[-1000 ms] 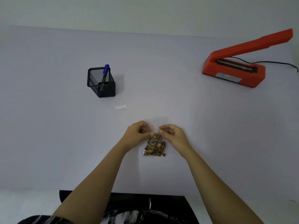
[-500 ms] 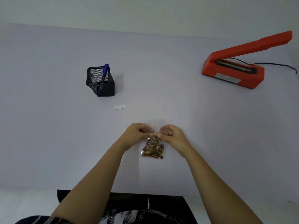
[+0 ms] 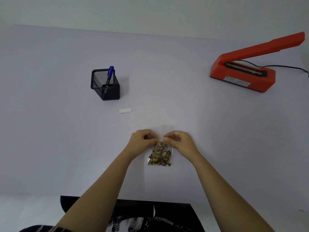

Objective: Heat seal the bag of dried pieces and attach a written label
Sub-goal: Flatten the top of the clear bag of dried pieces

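A small clear bag of brown dried pieces [image 3: 160, 155] lies on the pale table, its empty top part stretching away from me. My left hand [image 3: 142, 141] pinches the bag's left side above the pieces and my right hand [image 3: 181, 141] pinches its right side. A small white label [image 3: 125, 110] lies flat on the table, further back and to the left. An orange heat sealer [image 3: 244, 77] stands at the back right with its arm raised. A blue pen [image 3: 109, 76] stands in a black mesh pen cup [image 3: 107, 85] at the back left.
The sealer's black cord [image 3: 284, 66] runs off to the right edge. The table's near edge [image 3: 41, 192] lies just in front of my lap, with a dark surface below it.
The bag's lower end swung slightly left and back; my hands, pinching it throughout, have drawn a little apart along its top.
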A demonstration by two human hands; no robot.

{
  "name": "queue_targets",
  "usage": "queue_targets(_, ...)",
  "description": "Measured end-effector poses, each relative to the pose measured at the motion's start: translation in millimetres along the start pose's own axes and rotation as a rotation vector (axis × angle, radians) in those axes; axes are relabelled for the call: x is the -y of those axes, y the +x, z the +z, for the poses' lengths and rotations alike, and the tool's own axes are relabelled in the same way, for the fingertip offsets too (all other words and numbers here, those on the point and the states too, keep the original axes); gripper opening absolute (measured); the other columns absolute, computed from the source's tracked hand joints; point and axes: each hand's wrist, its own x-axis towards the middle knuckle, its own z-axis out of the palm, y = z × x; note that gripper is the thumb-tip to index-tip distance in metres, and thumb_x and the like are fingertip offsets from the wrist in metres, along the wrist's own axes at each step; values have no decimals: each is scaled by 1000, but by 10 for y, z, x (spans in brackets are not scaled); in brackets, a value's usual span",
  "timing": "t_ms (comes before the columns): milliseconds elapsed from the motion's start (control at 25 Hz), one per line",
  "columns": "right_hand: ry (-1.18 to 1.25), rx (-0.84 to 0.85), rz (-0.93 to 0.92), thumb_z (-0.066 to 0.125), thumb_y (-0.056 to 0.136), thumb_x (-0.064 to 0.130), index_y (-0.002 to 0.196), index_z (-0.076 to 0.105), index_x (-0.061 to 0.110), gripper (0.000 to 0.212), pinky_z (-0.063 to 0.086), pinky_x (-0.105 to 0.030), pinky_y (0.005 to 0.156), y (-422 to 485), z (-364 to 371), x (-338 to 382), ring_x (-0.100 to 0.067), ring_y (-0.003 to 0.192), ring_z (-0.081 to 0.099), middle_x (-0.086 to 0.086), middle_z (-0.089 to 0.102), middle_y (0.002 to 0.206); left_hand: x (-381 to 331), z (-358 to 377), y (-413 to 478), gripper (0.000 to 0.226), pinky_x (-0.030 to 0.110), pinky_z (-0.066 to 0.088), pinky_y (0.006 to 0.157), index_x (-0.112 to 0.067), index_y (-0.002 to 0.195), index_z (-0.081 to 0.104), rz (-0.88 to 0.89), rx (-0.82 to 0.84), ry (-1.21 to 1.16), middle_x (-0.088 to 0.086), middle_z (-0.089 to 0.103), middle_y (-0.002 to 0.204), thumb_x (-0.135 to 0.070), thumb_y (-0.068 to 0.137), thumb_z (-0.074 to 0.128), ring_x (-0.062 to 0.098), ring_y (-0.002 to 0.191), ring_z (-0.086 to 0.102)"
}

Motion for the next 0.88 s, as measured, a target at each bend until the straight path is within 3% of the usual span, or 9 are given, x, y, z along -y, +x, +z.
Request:
queue_targets(160, 44, -69, -24, 72, 77, 6, 81, 70, 16, 11, 54, -17, 69, -5, 12, -83, -8, 70, 68, 0, 70, 76, 30, -38, 1, 23, 14, 51, 77, -16, 101, 72, 9, 40, -115, 1, 74, 90, -13, 79, 73, 6, 83, 68)
queue_targets(280, 62, -72, -32, 72, 78, 7, 85, 71, 15, 11, 55, -20, 70, 11, 6, -131, -7, 71, 68, -1, 71, 77, 43, -34, 16, 18, 15, 51, 74, -15, 99, 73, 2, 32, -132, -1, 73, 87, -16, 81, 71, 5, 79, 66)
queue_targets(400, 86, -83, -28, 71, 78, 6, 89, 70, 14, 14, 55, -19, 71, 29, 5, -134, -5, 72, 68, -1, 70, 79, 62, -15, 29, 17, 23, 53, 81, -17, 101, 73, -18, 19, -167, 2, 74, 94, -19, 85, 67, 11, 87, 67)
queue_targets(560, 71, -111, -37, 71, 79, 8, 90, 70, 15, 13, 54, -16, 73, 20, -5, -115, -5, 74, 68, 0, 71, 82, 66, -25, 30, 19, 19, 49, 84, -17, 104, 72, -5, 10, -113, -2, 73, 99, -19, 87, 64, 3, 92, 64)
queue_targets(760, -1, -154, -72, 65, 84, 6, 94, 70, 17, 16, 52, -13, 72, -36, 11, -109, -5, 80, 67, 3, 71, 88, 36, 53, 20, 12, 3, 44, 67, -16, 93, 74, 30, -190, 40, -9, 68, 79, -18, 84, 67, -1, 73, 59)
queue_targets(880, -89, -247, -102, 65, 82, 7, 95, 72, 16, 17, 52, -13, 70, -36, 82, -96, -6, 79, 66, 4, 71, 90, 4, 124, 38, 7, 9, 46, 66, -14, 86, 71, 61, -239, 141, -4, 67, 77, -16, 83, 65, 8, 71, 60)
